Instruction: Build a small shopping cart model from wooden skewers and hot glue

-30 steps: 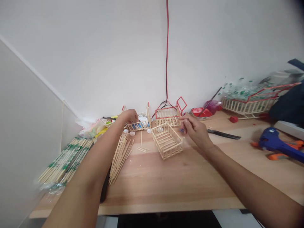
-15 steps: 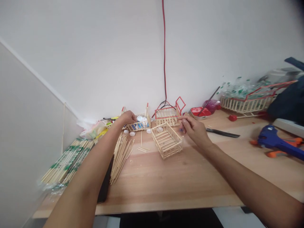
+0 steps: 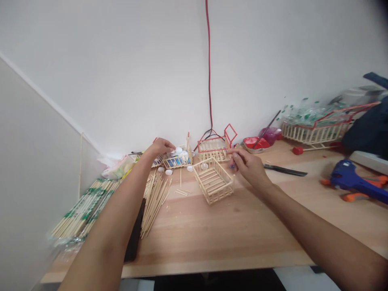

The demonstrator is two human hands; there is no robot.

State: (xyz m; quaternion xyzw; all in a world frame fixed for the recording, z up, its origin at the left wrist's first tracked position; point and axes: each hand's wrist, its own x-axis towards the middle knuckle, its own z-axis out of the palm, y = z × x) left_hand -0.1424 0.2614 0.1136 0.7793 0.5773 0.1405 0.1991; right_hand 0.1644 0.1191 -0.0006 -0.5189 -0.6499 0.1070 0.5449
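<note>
My left hand hovers over a small stick basket heaped with white round caps and some blue pieces. Its fingertips come together just above the caps; whether one is between them is hidden. In the middle of the table, a bare stick basket sits tilted, with a white round wheel at its far side. Beside its right corner is my right hand, thumb and fingers drawn together. A small bluish bit shows under those fingers, too small to name.
Loose sticks and packaged sticks lie left. Behind stands a red-trimmed stick cart. To the right are red paint, a black-bladed tool, a blue glue gun and a cart of plastic bottles.
My left hand has lifted slightly up and left from the caps, uncovering more of them. My right hand stays almost where it was. The view has shifted a little.
</note>
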